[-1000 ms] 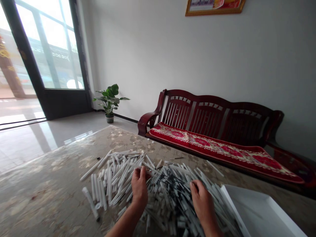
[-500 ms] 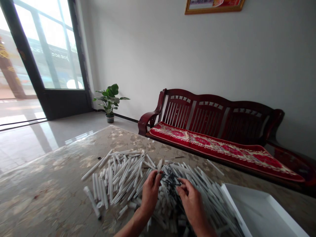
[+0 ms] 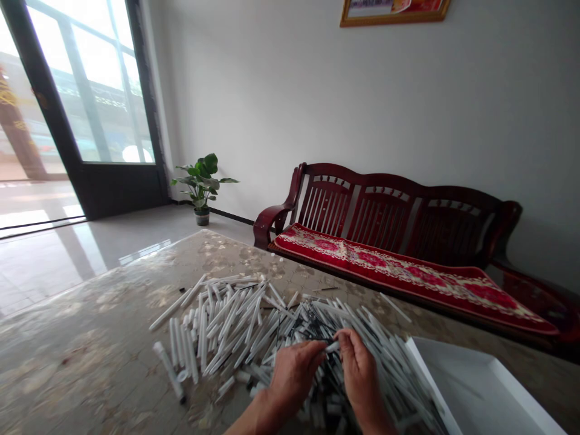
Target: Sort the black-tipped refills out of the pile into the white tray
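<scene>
- Two hands over the pile: left hand [image 3: 294, 379], right hand [image 3: 361, 379]
- Fingers [image 3: 350, 345] of both closed on one short white tube [image 3: 332, 347], far end hidden behind them
- Tube pile [image 3: 226, 329] on stone-look counter [image 3: 77, 368], bottom cut off by frame, dark parts mid-pile hard to make out
- White tray [image 3: 471, 386] beside pile, cut off at corner

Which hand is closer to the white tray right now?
Right. The right hand is nearer, with white tubes lying between it and the white tray. The left hand is farther, on the right hand's other side.
</scene>
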Demonstrator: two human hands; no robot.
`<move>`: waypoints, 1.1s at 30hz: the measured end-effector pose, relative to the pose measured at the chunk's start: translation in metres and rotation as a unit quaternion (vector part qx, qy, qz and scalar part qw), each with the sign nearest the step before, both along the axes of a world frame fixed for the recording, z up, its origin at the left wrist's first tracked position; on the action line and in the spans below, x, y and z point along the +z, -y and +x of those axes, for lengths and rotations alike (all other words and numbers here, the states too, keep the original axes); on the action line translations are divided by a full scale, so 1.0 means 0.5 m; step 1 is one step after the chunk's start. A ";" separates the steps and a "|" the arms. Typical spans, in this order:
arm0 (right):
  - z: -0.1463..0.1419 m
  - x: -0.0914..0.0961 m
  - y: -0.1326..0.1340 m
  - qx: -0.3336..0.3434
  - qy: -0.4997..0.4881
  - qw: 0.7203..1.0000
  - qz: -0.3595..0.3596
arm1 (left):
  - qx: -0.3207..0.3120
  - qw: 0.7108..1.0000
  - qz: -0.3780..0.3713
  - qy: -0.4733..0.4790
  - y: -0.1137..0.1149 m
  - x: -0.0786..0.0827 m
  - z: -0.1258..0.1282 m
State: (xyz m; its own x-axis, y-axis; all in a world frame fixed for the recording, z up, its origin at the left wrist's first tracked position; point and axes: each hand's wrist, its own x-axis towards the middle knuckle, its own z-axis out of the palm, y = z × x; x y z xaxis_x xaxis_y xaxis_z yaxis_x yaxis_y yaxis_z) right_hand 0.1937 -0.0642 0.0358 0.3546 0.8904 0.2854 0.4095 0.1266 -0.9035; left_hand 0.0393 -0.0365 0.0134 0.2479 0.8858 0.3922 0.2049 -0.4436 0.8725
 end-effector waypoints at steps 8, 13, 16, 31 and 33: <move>0.045 -0.001 -0.012 -0.020 -0.026 0.999 -0.040 | 0.123 0.992 -0.007 0.007 -0.032 0.004 -0.022; 0.018 -0.010 -0.007 0.040 0.063 0.996 -0.039 | 0.241 0.956 0.069 -0.150 -0.072 0.019 -0.083; -0.001 -0.012 -0.002 0.067 0.072 0.994 -0.047 | 0.295 0.917 0.089 -0.252 -0.093 0.020 -0.123; -0.001 -0.004 0.000 0.054 0.073 0.995 -0.028 | 0.315 0.865 0.113 -0.375 -0.112 0.009 -0.131; -0.001 -0.003 0.000 0.056 0.078 0.995 -0.036 | 0.235 0.883 0.105 -0.392 -0.111 0.009 -0.102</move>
State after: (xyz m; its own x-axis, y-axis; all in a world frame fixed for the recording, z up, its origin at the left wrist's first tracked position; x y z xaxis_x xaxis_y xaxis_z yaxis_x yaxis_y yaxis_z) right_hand 0.1931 -0.0641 0.0345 0.2091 0.9418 0.2633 0.5329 0.1160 -0.8382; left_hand -0.0119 0.0188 0.0182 0.1409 0.8909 0.4318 0.9138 -0.2848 0.2895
